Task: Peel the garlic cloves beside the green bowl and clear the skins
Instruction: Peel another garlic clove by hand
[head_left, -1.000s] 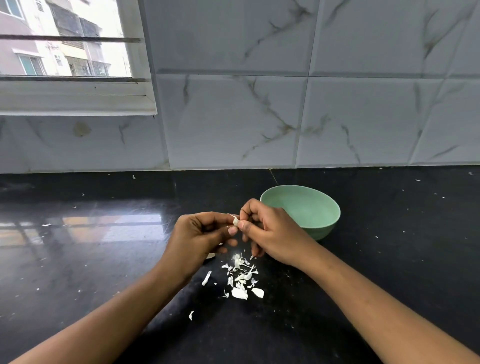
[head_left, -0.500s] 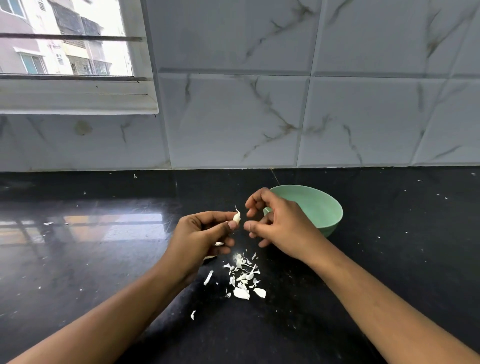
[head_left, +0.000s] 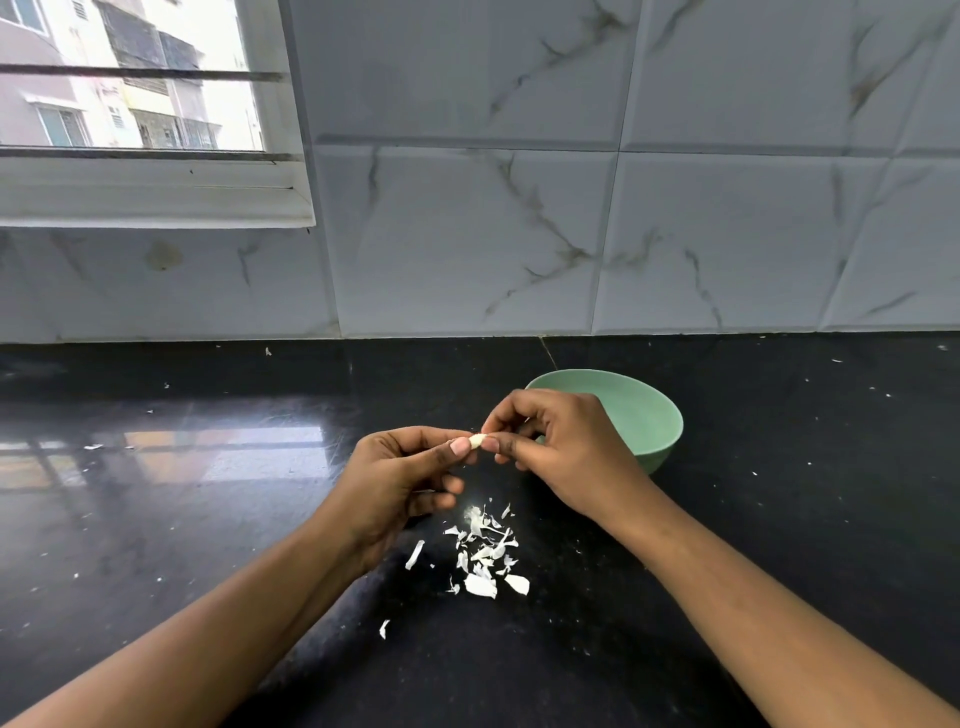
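Observation:
A small white garlic clove (head_left: 476, 441) is pinched between both hands above the black counter. My left hand (head_left: 400, 480) holds it between thumb and forefinger. My right hand (head_left: 563, 449) pinches the clove's right end with its fingertips. The green bowl (head_left: 644, 415) stands just behind my right hand, partly hidden by it; what lies inside I cannot see. A small heap of white garlic skins (head_left: 485, 553) lies on the counter below the hands, with stray flakes (head_left: 414, 554) to its left.
The glossy black counter (head_left: 208, 493) runs back to a marble-tiled wall (head_left: 571, 234). A window (head_left: 130, 104) with a white sill is at the upper left. Tiny white specks are scattered over the counter.
Half a second ago my right hand had drawn away from the clove with fingers apart; now it is back, pinching the clove's end. My left hand kept the clove throughout.

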